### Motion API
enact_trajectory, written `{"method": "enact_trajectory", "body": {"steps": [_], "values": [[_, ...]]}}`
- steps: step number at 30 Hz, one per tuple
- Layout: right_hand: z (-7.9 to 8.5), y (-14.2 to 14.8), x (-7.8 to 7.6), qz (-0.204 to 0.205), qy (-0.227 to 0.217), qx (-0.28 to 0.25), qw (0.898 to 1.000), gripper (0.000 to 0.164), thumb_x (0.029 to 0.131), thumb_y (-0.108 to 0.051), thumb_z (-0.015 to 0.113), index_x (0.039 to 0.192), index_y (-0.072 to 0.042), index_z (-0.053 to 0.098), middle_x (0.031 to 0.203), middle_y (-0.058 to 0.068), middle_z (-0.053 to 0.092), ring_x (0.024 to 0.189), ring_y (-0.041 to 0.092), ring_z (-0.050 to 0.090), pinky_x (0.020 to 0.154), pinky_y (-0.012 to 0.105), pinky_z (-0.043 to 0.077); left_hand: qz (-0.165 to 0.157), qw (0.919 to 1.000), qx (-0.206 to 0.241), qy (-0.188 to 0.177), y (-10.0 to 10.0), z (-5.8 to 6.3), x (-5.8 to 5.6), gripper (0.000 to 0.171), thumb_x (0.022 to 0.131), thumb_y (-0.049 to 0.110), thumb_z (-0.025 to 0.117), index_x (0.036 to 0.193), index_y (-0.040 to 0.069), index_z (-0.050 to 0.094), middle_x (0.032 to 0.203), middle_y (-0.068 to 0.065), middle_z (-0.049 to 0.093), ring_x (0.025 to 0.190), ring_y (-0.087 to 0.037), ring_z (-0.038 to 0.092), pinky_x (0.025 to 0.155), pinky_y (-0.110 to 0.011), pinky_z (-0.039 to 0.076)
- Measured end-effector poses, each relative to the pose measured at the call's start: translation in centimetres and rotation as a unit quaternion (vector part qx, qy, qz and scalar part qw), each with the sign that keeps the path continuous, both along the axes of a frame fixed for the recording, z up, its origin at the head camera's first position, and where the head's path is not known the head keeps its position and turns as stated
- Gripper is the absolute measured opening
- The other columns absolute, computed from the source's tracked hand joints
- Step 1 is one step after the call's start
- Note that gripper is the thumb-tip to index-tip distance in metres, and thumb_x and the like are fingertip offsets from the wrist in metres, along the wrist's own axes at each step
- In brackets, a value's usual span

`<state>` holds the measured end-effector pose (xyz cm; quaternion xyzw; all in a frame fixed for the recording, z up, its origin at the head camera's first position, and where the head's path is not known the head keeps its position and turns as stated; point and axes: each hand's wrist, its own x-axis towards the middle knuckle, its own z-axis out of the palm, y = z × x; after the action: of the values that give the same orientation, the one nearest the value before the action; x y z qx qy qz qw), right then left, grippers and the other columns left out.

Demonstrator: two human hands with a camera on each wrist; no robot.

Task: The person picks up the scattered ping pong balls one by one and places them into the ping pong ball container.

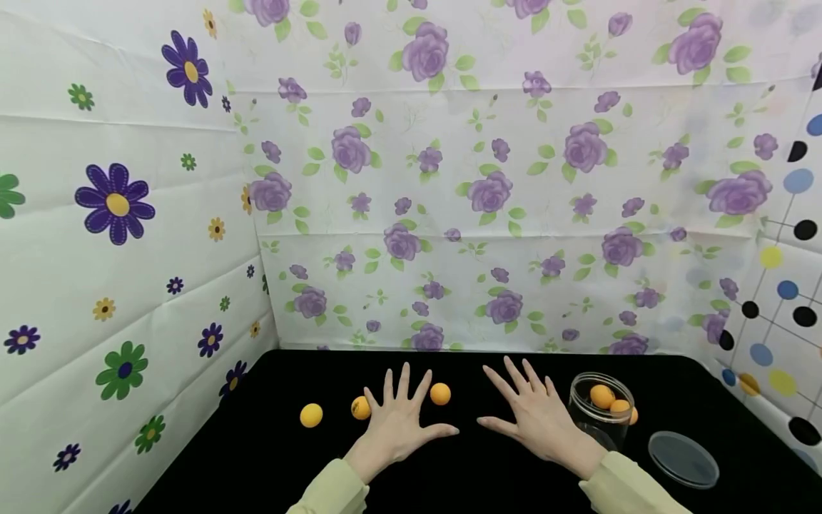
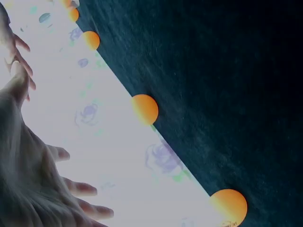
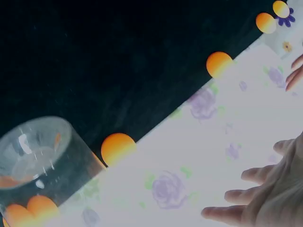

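Observation:
My left hand [image 1: 394, 426] is held over the black table with fingers spread and nothing in them. An orange ping-pong ball with dark print [image 1: 361, 407] shows beside its index-side fingers, a yellower ball [image 1: 311, 415] lies farther left, and another orange ball [image 1: 440, 394] is just beyond its thumb side. My right hand [image 1: 542, 425] is spread too, holding nothing, and overlaps the clear jar [image 1: 601, 421] in the head view. Orange balls [image 1: 602, 396] show through the jar's wall. One more ball [image 3: 118, 149] near the jar, seen in the right wrist view, is hidden in the head view.
A round clear lid [image 1: 683, 459] lies flat on the black table [image 1: 481, 485], right of the jar. Flower-printed cloth [image 1: 449, 214] hangs behind the table, with a daisy-patterned cloth [image 1: 148, 285] on the left and a dotted one [image 1: 786, 314] on the right.

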<state>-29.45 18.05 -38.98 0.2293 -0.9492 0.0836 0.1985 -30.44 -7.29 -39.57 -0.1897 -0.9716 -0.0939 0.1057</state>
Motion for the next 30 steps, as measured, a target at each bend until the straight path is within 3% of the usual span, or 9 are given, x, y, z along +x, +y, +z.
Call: {"method": "enact_trajectory", "body": {"steps": [9,16,23,30], "values": [[2.6,1.5,0.3,0.016,0.016,-0.050,0.998,0.077,0.083,-0.063,0.045,0.145,-0.022,0.024,0.144,0.017,0.022,0.126,0.042,0.022,0.090,0.062,0.025,-0.004,0.9989,0.045,0.012,-1.0,0.9,-0.4,0.099,0.067,0.084,0.029,0.146,0.026,0.015,0.147,-0.017,0.007,0.129,-0.045,0.002,0.087,-0.072,0.008],[3.8,4.1,0.0,0.041,0.037,-0.086,0.995,0.073,0.085,-0.051,0.054,0.144,-0.018,0.025,0.139,0.022,0.027,0.121,0.044,0.029,0.089,0.057,0.031,0.006,0.9967,0.081,0.008,-2.4,1.4,-0.7,0.098,0.068,0.082,0.035,0.146,0.026,0.016,0.147,-0.017,0.009,0.129,-0.044,0.005,0.089,-0.070,0.009],[4.6,6.7,0.1,0.026,0.015,-0.136,0.990,0.073,0.085,-0.048,0.057,0.143,-0.014,0.027,0.138,0.020,0.028,0.121,0.042,0.029,0.085,0.058,0.033,0.018,0.9929,0.115,0.021,-3.8,2.0,-1.2,0.096,0.071,0.079,0.039,0.146,0.024,0.020,0.144,-0.019,0.016,0.128,-0.044,0.009,0.090,-0.069,0.012],[4.9,9.1,0.2,0.042,-0.028,-0.186,0.981,0.068,0.089,-0.038,0.057,0.144,-0.017,0.024,0.140,0.019,0.025,0.122,0.043,0.025,0.084,0.061,0.029,0.034,0.9915,0.120,0.036,-5.2,2.7,-1.7,0.093,0.073,0.076,0.043,0.144,0.018,0.026,0.141,-0.020,0.021,0.128,-0.042,0.015,0.091,-0.066,0.016]]}}
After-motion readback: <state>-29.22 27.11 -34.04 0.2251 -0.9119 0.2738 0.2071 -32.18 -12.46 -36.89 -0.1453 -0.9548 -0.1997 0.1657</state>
